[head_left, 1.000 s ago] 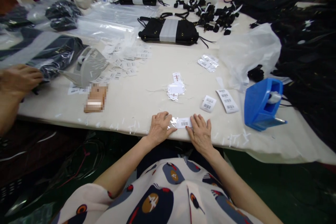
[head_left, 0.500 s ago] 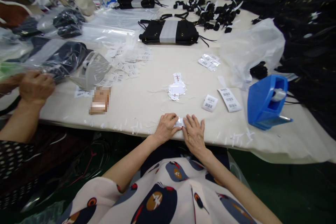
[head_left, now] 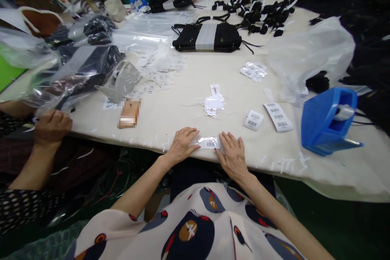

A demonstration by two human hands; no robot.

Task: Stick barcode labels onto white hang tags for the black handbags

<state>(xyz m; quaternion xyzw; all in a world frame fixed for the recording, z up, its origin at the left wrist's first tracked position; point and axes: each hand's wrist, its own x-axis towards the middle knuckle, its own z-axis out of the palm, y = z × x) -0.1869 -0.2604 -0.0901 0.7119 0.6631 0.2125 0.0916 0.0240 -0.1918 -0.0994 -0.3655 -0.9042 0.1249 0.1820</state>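
Observation:
A white hang tag (head_left: 209, 143) with a printed barcode and a shiny clear edge lies flat at the table's near edge. At its left end is my left hand (head_left: 182, 145), its thumb and forefinger apart along the tag's edge. My right hand (head_left: 233, 155) rests palm down at the tag's right end, fingers spread and thumb tip by the corner. Beyond them is a small pile of white tags with strings (head_left: 214, 102). To the right lie a short barcode sticker piece (head_left: 253, 120) and a longer sticker strip (head_left: 278, 117).
A blue tape dispenser (head_left: 329, 122) stands at right, a grey dispenser (head_left: 122, 80) at left. A black bag (head_left: 207, 37) with a white band lies farther back. At left, a co-worker's hand (head_left: 52, 128) is beside a plastic-wrapped bag (head_left: 82, 69). Two people are across the table.
My hands have moved apart, uncovering more of the tag. The co-worker's hand at left has come down toward the table edge. The whole view has shifted slightly.

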